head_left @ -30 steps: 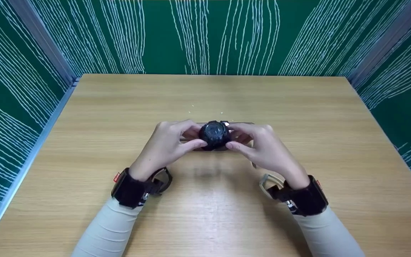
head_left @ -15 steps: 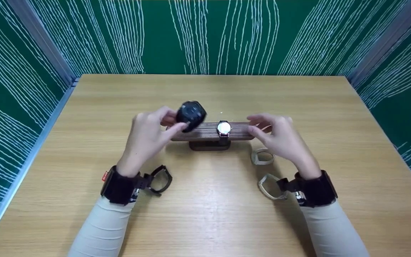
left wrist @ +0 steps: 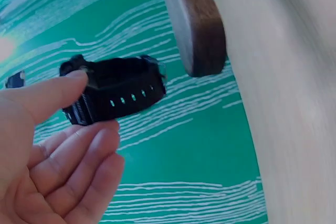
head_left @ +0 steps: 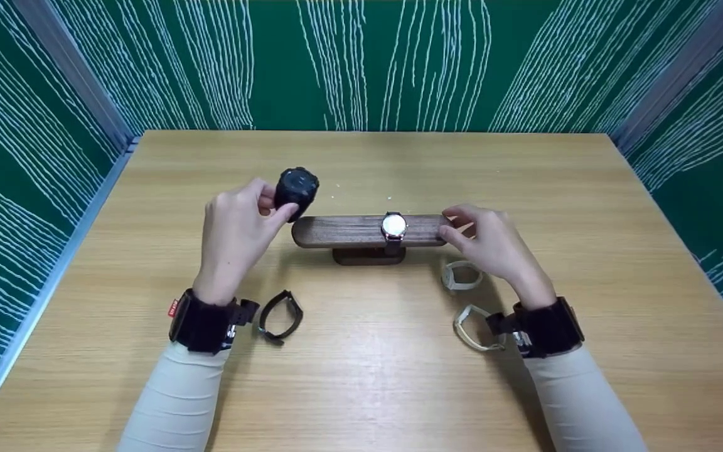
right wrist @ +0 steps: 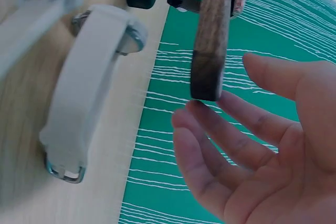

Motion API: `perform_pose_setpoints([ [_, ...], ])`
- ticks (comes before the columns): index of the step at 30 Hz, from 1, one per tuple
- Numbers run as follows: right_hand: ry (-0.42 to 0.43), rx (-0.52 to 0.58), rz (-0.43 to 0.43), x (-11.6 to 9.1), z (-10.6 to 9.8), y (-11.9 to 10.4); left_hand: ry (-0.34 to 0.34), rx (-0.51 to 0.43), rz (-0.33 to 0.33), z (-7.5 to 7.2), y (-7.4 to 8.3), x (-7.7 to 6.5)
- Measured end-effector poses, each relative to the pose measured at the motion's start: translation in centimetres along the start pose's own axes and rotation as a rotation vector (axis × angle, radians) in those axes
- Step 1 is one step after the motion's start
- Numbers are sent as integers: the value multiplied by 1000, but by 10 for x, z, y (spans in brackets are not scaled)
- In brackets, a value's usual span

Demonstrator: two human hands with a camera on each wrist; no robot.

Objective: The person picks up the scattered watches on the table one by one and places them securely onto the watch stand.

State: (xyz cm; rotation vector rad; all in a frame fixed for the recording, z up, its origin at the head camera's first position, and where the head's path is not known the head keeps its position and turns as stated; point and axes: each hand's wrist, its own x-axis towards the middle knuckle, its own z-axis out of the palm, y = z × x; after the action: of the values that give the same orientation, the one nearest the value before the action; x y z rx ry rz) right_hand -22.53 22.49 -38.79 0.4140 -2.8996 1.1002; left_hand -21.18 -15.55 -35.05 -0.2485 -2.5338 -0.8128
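Bump risk looming

The left grip (head_left: 236, 229) is pinching the black sports watch (head_left: 297, 187) near the left end of the wooden watch stand (head_left: 339, 232); dipping could be causing a knock. The right grip (head_left: 490, 245), unclenched, is flanking the other end; pushing could be tilting the stand.

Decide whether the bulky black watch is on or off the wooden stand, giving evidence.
Off: the left hand pinches the bulky black watch, and the left wrist view shows a gap between it and the stand.
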Motion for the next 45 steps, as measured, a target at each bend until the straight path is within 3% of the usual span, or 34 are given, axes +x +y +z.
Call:
perform_pose_setpoints([
  [9, -63, -41, 37, 1, 2, 4, -17, 81, -12, 8, -7, -1],
  [17, -66, -48, 24, 2, 4, 5, -56, 138, -14, 13, -7, -3],
  [32, -51, -33, 33, 1, 5, 3, -182, 156, -45, 19, 0, -9],
  [45, -52, -30, 41, 2, 5, 4, -223, 160, -67, 21, 6, -15],
])
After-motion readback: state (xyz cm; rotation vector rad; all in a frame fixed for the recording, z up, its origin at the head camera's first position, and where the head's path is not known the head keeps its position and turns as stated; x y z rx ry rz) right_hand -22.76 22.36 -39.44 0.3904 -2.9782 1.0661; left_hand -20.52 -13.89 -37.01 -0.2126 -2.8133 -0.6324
